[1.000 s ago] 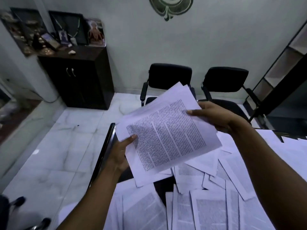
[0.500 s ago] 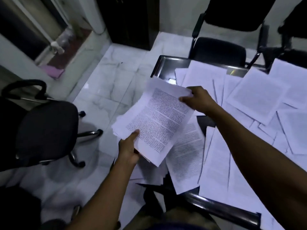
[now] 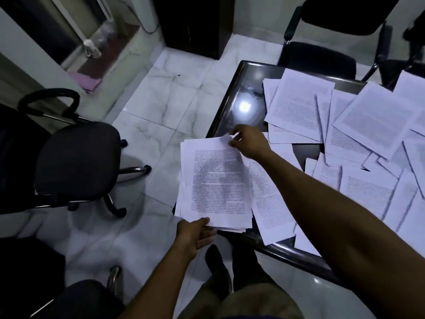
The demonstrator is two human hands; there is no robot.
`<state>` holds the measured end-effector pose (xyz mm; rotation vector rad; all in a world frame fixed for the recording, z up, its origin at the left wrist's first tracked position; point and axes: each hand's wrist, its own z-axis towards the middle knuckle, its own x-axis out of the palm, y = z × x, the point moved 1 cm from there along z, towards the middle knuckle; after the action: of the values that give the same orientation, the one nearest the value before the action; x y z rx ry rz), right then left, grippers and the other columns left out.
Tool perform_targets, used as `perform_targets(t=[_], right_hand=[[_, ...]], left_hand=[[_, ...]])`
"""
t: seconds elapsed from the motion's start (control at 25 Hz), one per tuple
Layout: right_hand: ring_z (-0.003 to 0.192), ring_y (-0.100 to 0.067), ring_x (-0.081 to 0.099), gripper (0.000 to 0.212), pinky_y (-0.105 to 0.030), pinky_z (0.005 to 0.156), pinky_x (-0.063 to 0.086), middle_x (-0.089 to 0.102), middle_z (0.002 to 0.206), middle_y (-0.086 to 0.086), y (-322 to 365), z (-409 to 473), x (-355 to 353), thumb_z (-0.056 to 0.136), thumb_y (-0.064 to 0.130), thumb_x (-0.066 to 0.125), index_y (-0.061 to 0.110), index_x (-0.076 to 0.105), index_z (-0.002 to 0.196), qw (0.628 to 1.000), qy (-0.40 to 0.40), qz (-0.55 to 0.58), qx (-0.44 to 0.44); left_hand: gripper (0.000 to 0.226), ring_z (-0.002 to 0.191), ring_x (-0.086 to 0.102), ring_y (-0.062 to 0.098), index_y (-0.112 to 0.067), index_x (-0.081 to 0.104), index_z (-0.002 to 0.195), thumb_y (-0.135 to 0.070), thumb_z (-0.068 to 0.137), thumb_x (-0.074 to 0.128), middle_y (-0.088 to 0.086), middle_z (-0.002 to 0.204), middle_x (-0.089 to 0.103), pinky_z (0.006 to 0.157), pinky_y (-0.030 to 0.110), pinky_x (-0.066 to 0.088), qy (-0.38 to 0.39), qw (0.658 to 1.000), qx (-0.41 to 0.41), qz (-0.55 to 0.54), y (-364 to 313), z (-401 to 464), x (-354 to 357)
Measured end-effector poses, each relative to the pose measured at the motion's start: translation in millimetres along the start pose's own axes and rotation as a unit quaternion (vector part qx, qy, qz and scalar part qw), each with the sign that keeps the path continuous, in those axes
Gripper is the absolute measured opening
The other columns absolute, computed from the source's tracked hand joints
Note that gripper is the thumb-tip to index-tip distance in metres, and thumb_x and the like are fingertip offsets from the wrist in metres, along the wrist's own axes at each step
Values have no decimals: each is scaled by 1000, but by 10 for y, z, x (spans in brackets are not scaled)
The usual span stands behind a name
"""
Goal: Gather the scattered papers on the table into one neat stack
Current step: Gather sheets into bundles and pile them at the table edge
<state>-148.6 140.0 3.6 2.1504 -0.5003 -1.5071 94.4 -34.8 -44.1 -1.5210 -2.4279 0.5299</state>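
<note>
a gathered stack of printed papers [image 3: 217, 185] lies at the near left corner of the dark glossy table [image 3: 241, 97], its left edge hanging out over the white marble floor [image 3: 165, 107]. the left hand [image 3: 195, 234] holds the stack's near edge, thumb on top and fingers underneath. the right hand [image 3: 249, 141] pinches the stack's far right corner between thumb and fingertips. many loose printed sheets [image 3: 368, 125] still lie scattered and overlapping across the rest of the table, some just beside the stack. a black swivel chair [image 3: 76, 164] stands on the floor to the left, and black visitor chairs [image 3: 322, 58] sit beyond the table.
</note>
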Motion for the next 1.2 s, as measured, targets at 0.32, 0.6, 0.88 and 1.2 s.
perform_targets(t=[0.32,0.6,0.88,1.2], right_hand=[[109,-23,66,39,-31,84,47,73,110,0,-895,-557,-320,84,38,75,21,64,118,985,-69,53,149],[119,-31,61,56,-39,95,50,65,130,-11,-1694,-982,-289,87,38,76,15,57,135,976,-17,15,216],[121,-38,57,69,-47,95,52,47,141,-16,-1967,-1045,-196,88,38,75,14,44,144,984,-38,-70,157],[111,-29,64,56,-34,85,48,67,125,-10,-2320,-922,-461,85,44,77,10,60,126,987,8,55,151]], left_hand=[[59,93,75,41,16,63,113,-37,89,76,33,105,72,73,40,65,172,962,-156,144,-190,-249,221],[49,94,76,32,7,63,117,-34,93,72,25,107,72,80,35,63,181,947,-7,266,-106,-179,1138],[34,78,75,28,-3,67,100,-30,83,79,15,93,74,67,39,65,25,941,60,333,388,-46,1594],[24,106,62,25,-16,61,122,-23,102,52,5,120,66,92,32,51,-10,848,228,478,370,-184,2263]])
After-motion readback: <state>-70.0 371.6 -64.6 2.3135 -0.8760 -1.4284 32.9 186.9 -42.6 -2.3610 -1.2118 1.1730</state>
